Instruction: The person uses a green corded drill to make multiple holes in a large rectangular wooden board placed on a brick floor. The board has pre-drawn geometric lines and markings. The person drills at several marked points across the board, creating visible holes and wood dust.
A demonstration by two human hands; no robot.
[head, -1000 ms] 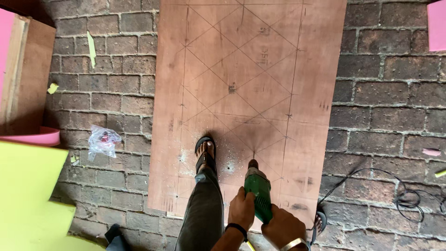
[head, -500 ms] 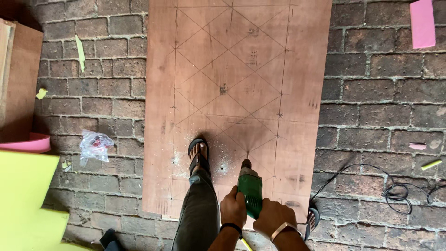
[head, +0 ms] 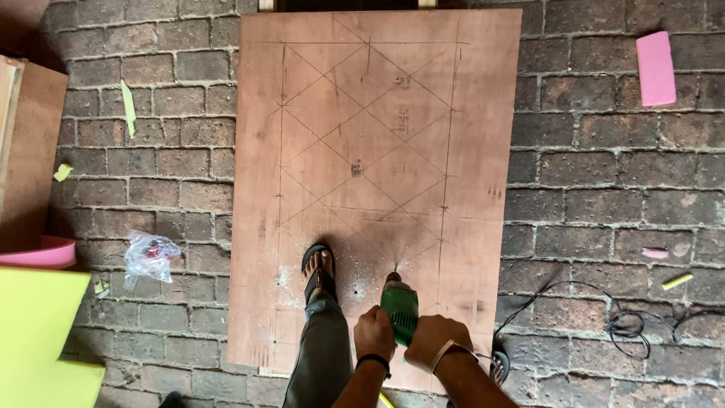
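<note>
The green drill [head: 399, 308] stands bit-down near the plywood sheet's [head: 377, 151] lower edge, as it did a moment ago; only the view has shifted. Left hand [head: 374, 333] and right hand [head: 430, 340] have their fingers clamped around it; a sandalled foot [head: 319, 270] rests just beside, pale dust around it, a black cord [head: 604, 317] trailing over the brick floor [head: 604, 189].

The board [head: 377, 151] is matt reddish-brown plywood, smooth, marked with thin pencil lines and dusted with pale sawdust near the drill [head: 399, 308], whose green plastic body has a slight sheen. The floor [head: 604, 189] is rough, dull brick with gritty joints. A crumpled clear plastic bag [head: 149, 255] looks glossy, and the pink sheet [head: 655, 68] looks matt.
</note>
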